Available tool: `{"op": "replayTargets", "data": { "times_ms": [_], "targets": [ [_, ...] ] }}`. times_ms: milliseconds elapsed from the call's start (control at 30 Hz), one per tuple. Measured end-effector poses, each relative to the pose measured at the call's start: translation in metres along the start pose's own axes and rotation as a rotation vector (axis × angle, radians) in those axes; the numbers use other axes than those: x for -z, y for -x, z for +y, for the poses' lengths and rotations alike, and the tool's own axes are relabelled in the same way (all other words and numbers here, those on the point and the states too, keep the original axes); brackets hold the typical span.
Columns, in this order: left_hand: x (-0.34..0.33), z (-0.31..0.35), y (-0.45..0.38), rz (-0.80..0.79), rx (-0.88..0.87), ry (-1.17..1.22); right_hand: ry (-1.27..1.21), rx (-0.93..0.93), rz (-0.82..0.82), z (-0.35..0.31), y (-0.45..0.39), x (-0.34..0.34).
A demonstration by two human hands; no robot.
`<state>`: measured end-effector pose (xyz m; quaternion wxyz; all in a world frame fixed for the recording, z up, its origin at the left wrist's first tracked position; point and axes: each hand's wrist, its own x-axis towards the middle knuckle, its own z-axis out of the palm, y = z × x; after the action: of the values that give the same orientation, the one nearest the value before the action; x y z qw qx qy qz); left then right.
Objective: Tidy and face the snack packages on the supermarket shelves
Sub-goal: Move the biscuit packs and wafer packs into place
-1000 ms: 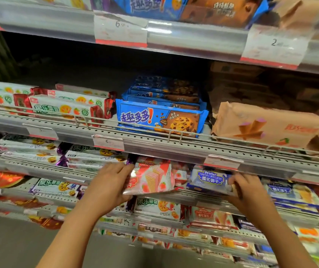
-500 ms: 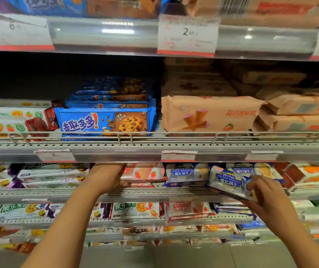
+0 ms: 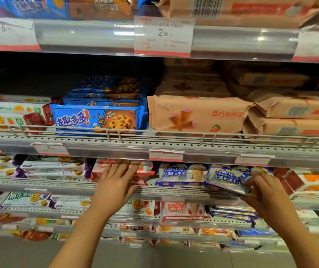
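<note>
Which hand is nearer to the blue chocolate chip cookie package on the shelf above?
The left hand. It lies flat on the pink wafer package, just below the blue cookie package. The right hand is further right, gripping a blue wafer package.

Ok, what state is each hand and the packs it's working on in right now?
Left hand: open, flat fingers pressing the pink strawberry wafer pack.
Pink strawberry wafer pack: on the shelf, pushed back under the rail.
Right hand: gripping the tilted blue wafer pack.
Tilted blue wafer pack: lifted, not yet seated.
Neighbouring blue wafer pack: on the shelf, facing front.
</note>
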<state>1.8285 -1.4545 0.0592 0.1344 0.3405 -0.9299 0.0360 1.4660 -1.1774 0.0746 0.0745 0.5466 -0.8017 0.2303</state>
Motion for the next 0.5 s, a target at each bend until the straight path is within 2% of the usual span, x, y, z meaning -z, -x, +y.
{"op": "replayTargets", "data": {
  "times_ms": [67,200,267,367,500],
  "targets": [
    [-0.003,-0.004,0.005,0.025,0.039,-0.018,0.025,-0.019,-0.016,0.005,-0.001,0.003],
    [0.003,-0.005,0.004,-0.07,0.067,-0.04,0.028,-0.019,-0.031,0.021,0.001,0.007],
    [0.01,0.007,0.001,-0.05,0.058,-0.012,0.016,0.0,-0.028,0.027,0.001,0.009],
    [0.016,0.043,0.0,0.077,-0.08,0.087,0.043,0.016,-0.024,0.037,-0.003,0.014],
    [0.019,0.093,-0.001,0.332,-0.266,0.197,0.163,-0.011,-0.072,0.058,-0.013,0.022]
  ]
}}
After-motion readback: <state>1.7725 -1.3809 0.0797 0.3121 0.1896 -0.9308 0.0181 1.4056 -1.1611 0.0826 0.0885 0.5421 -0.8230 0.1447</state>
